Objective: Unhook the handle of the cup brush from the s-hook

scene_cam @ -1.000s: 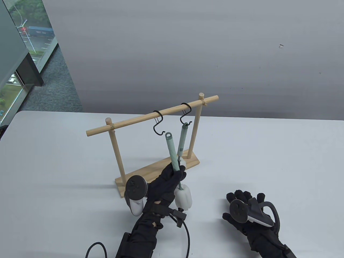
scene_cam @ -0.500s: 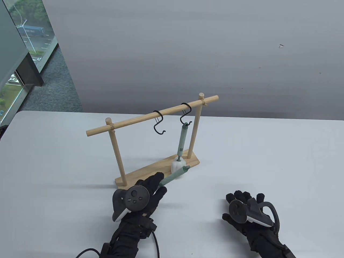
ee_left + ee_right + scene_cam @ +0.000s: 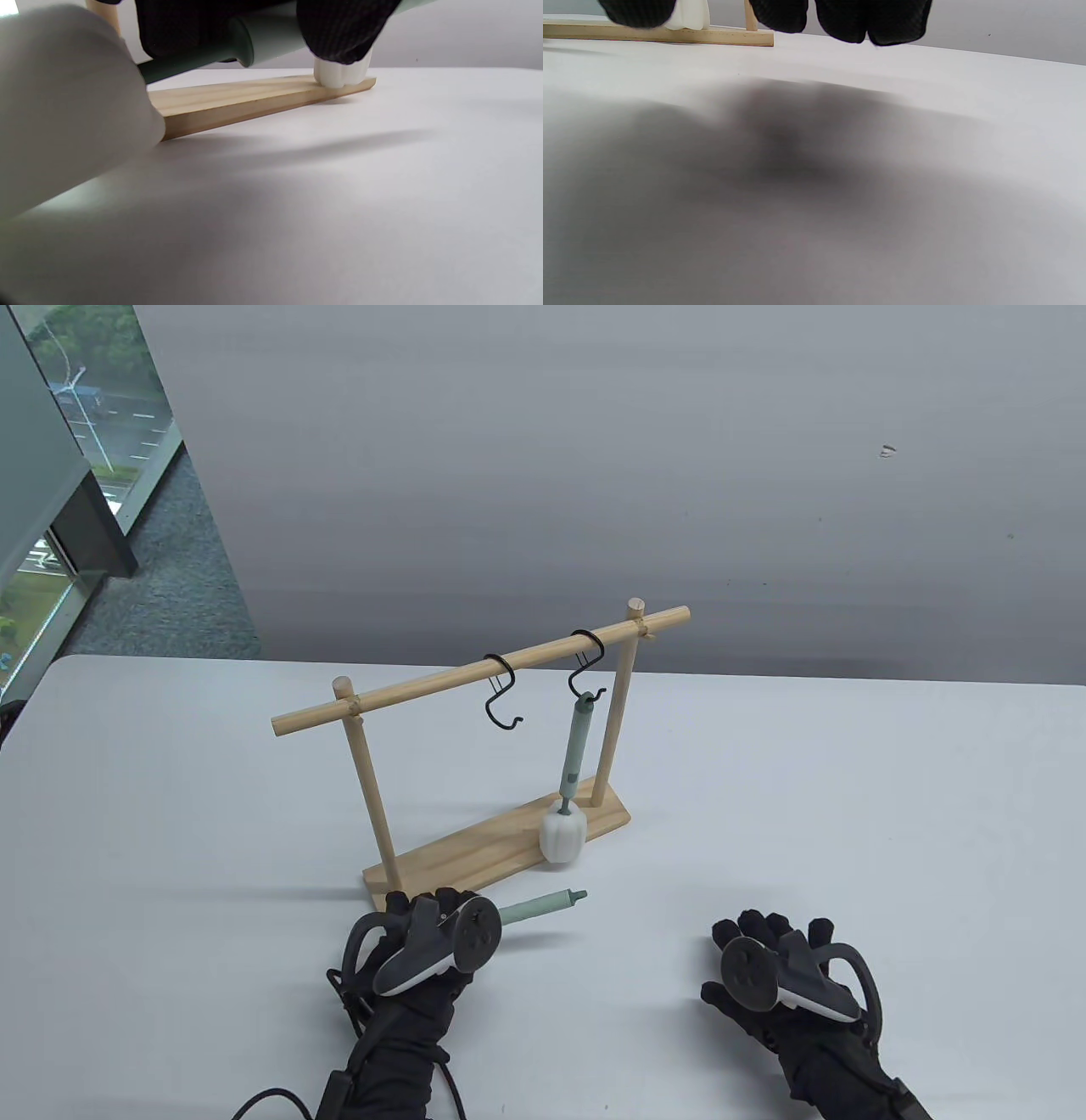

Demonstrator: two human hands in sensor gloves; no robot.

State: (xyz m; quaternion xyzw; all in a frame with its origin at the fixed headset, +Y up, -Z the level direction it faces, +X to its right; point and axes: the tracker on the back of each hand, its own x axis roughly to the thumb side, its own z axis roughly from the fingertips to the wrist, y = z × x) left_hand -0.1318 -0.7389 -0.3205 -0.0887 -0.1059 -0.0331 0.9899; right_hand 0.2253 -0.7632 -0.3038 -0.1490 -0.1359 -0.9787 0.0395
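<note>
Left hand (image 3: 424, 937) sat low on the tabletop (image 3: 848, 831), just in front of the wooden rack (image 3: 475, 670), fingers closed around the handle of a cup brush (image 3: 543, 904). That brush was already off the rack. Its long axis ran nearly horizontal, close above the tabletop, handle tip pointing right and slightly away from the person. Left wrist view backed this up: gloved fingers (image 3: 339, 29) wrapped over the pale green handle, dark stem running left into the blurred white sponge head (image 3: 63, 106) close to the lens.

Empty s-hook (image 3: 502, 697) hung on the crossbar, left of centre. A second s-hook (image 3: 585, 666) further right carried a second brush (image 3: 573, 768), hanging vertically with its sponge touching the rack's base board.

Right hand (image 3: 776, 963) lay flat on the tabletop, well to the right, fingers spread, holding nothing. Right wrist view showed only fingertips (image 3: 874, 21) over bare tabletop, rack base in the far left corner.

Key relation: held brush was under the left hand already and parallel to the tabletop, so my read was the unhook itself was done and only a set-down was left: lower slightly, then let go. Left hand was the only one in reach; right hand was well apart from both brushes. Risk I'd flag: the handle tip pointed toward the hanging brush's sponge, near but not touching.
</note>
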